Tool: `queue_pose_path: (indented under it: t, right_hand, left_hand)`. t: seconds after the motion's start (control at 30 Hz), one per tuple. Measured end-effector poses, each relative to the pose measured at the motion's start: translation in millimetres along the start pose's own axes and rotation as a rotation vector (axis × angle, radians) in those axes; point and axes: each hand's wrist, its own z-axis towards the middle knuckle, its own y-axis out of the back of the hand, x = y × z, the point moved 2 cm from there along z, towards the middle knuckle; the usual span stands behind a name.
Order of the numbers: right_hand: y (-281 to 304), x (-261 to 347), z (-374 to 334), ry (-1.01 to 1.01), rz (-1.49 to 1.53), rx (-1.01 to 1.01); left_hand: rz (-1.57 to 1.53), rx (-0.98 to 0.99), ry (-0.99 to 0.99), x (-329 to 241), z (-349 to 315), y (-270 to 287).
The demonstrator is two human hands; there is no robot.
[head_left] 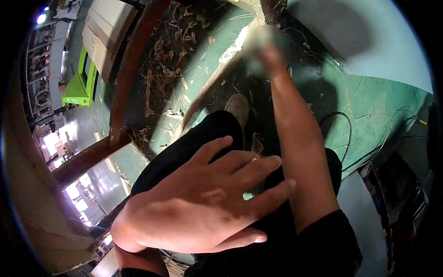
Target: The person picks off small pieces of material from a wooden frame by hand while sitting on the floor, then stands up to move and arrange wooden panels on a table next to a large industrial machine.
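My left hand (207, 198) is large in the foreground, its back in view and its fingers spread over my dark-trousered legs. I see nothing held in it. My right forearm (300, 134) reaches far forward, and a round blurred patch covers most of my right hand (272, 57), so its fingers are hidden. Nearest to that hand is the far part of a long pale wooden strip (214, 76), which slants across the floor. Whether the hand touches the strip, I cannot tell. A shoe (237, 108) stands below my knee, beside the strip.
Brown wood shavings and dry scraps (159, 83) litter the green floor (355, 99). Reddish-brown beams (122, 87) cross the left side. Beyond them are a bright green metal frame (80, 87) and stacked boards (104, 32). A black cable (349, 131) curves near a pale panel (369, 51).
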Motion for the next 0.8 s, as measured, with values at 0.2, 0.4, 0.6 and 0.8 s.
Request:
queue_pose_path:
  t: [0.2,0.4,0.6,0.8]
  right_hand:
    - [-24.3,32.5,-1.7,0.333,-0.489,-0.183]
    - [31.8,-12.6,9.7,0.874,-1.331,-0.253]
    - [12.8,8.3,11.9,0.669,-1.301,-0.114]
    - [-7.5,34.7,4.0,0.487,-1.307,-0.004]
  left_hand:
    - [-0.004,-0.013,-0.006,5.6,-2.1,1.4]
    - [0.006,-0.002,0.004,6.8,-1.9,5.6]
    - [-0.006,-0.003,0.003,10.3,-1.6,8.7]
    - [-0.028,0.015,0.002,12.8,-1.8,10.3]
